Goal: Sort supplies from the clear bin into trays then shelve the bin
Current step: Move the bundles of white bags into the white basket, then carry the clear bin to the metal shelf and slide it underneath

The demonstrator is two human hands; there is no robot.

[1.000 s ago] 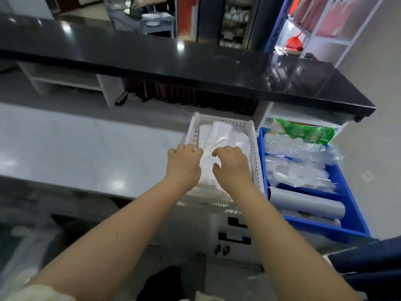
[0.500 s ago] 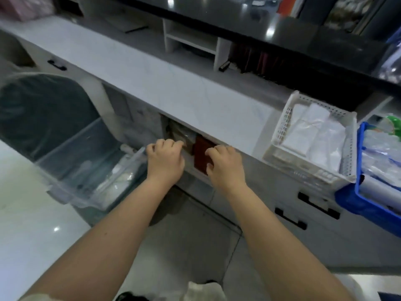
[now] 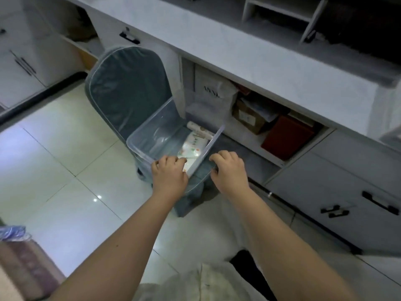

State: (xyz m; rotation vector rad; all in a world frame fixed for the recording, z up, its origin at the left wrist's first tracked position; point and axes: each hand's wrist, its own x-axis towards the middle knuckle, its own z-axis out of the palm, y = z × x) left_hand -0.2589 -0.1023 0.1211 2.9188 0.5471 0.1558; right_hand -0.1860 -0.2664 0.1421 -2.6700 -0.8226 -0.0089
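Note:
The clear bin (image 3: 161,118) sits on the seat of a chair with a grey-blue cover (image 3: 125,88), in front of the counter. Inside the bin lie a white printed pack (image 3: 193,146) and a white roll (image 3: 199,129) at its far right end. My left hand (image 3: 168,174) is over the bin's near corner, its bent fingers reaching past the rim just above the pack, with nothing seen in them. Just outside the bin's right wall, my right hand (image 3: 230,170) hovers with fingers curled and empty.
Behind the bin an open shelf under the grey counter (image 3: 260,61) holds a white bag (image 3: 212,94), a cardboard box (image 3: 249,116) and a red box (image 3: 286,137). Drawers with black handles (image 3: 377,203) are to the right. Tiled floor (image 3: 54,159) lies to the left.
My view has swung left and down from the white and blue trays on the counter to the chair. Both hands have come down from the trays to the clear bin.

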